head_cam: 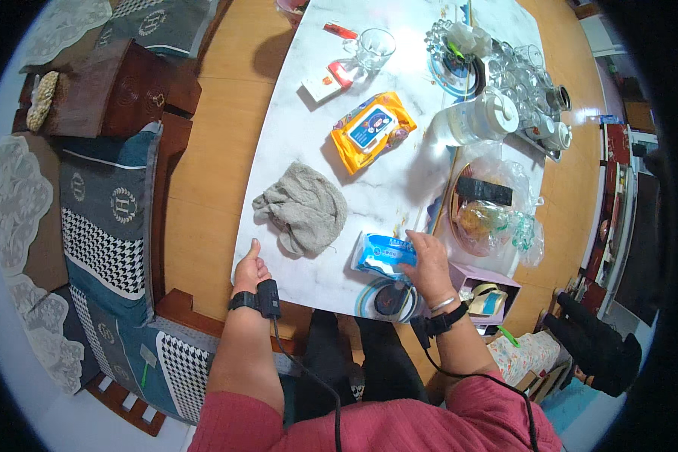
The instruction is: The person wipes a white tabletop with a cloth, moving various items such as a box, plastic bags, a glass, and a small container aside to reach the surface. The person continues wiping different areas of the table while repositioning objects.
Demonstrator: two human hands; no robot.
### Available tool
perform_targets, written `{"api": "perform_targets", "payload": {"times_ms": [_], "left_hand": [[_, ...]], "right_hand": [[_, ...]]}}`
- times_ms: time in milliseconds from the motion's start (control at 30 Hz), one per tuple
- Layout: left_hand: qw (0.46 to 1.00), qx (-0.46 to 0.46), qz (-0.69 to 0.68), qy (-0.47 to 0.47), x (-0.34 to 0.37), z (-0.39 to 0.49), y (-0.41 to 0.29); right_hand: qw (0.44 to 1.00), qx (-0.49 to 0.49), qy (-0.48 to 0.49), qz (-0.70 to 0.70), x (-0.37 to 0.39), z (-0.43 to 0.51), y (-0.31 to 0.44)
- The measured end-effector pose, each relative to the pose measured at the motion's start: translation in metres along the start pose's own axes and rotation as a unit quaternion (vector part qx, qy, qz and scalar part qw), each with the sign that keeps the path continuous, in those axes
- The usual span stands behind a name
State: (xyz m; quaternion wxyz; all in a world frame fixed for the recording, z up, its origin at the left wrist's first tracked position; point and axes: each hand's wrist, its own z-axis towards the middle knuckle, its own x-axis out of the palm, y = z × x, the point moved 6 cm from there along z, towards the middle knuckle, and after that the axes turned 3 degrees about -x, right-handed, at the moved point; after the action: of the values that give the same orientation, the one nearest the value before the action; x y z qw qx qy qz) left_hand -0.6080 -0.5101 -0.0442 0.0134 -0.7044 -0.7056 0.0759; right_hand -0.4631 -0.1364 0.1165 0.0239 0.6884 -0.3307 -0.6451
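Observation:
My right hand (pixel 429 265) grips the right end of a blue and white soft pack of tissues (pixel 381 255) near the front of the marbled table (pixel 311 287). At the table's front left edge is my left hand (pixel 251 268), thumb up and fingers curled, with nothing visible in it. A crumpled grey cloth (pixel 305 209) lies beyond my left hand. Further back are an orange pack of wet wipes (pixel 373 131), a white and red cigarette box (pixel 327 82), a glass mug (pixel 376 48) and a red lighter (pixel 340 30).
On the right stand a plastic jug (pixel 474 120), a tray of glasses (pixel 522 85) and a basket with plastic bags and a black box (pixel 484 191). A pink box (pixel 486 271) and a round coaster (pixel 392 298) are near my right wrist. A wooden sofa with patterned covers (pixel 104 237) lines the left.

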Motion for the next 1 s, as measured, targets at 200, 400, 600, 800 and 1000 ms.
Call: {"api": "perform_targets", "payload": {"times_ms": [200,400,600,800,1000], "left_hand": [[0.998,-0.006,-0.061,0.002,-0.001,-0.003,0.002],[0.998,0.003,-0.062,-0.011,0.003,-0.007,0.000],[0.998,0.007,-0.065,-0.016,0.005,-0.012,-0.002],[0.998,-0.001,-0.066,-0.012,0.005,-0.012,-0.001],[0.999,0.012,-0.048,-0.012,0.005,-0.012,-0.002]], "right_hand": [[0.991,0.058,0.116,-0.010,0.026,0.011,-0.021],[0.996,-0.014,0.053,0.065,-0.010,0.057,0.006],[0.993,-0.089,-0.041,0.068,-0.067,0.144,0.040],[0.981,-0.166,-0.062,-0.078,-0.091,0.223,0.067],[0.945,-0.258,-0.026,-0.201,-0.036,0.272,0.078]]}}
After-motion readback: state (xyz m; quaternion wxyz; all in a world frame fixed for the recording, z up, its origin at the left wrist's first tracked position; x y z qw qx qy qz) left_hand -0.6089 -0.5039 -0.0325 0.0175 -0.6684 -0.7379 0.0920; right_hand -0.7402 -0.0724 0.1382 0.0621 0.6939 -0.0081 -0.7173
